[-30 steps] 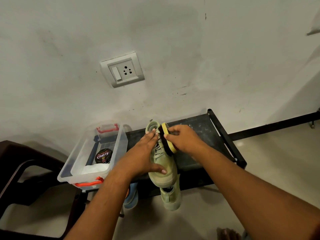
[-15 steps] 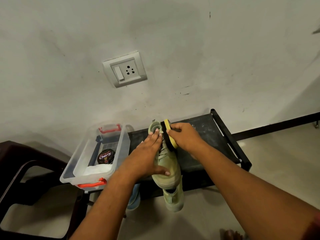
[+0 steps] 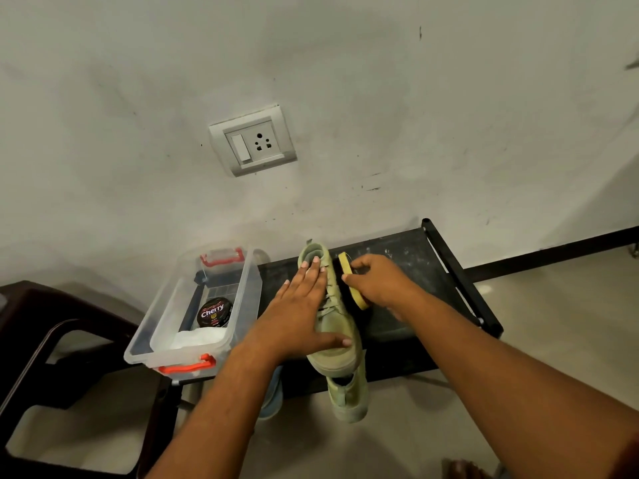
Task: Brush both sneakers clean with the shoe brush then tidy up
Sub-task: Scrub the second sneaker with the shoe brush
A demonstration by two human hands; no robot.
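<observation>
- Brushing is under way at lower centre of the frame: a green sneaker [image 3: 334,359] lies on top of a black shoe rack [image 3: 408,257], its long axis running from the toe, nearest the camera, to the heel collar by the wall.
- The left hand [image 3: 297,316] lies flat along the shoe's frame-left flank, fingers straight, thumb across the toe.
- The right hand [image 3: 377,281] grips the yellow-backed shoe brush [image 3: 345,266], set against the sneaker's frame-right side; brush and shoe run parallel, so the stroke likely follows that line.
- The second sneaker [image 3: 347,399] sits on a lower tier, toe poking out.
- At lower left, a clear plastic box [image 3: 152,340] with red latches holds a polish tin [image 3: 214,312] and something white; the brush probably belongs there.
</observation>
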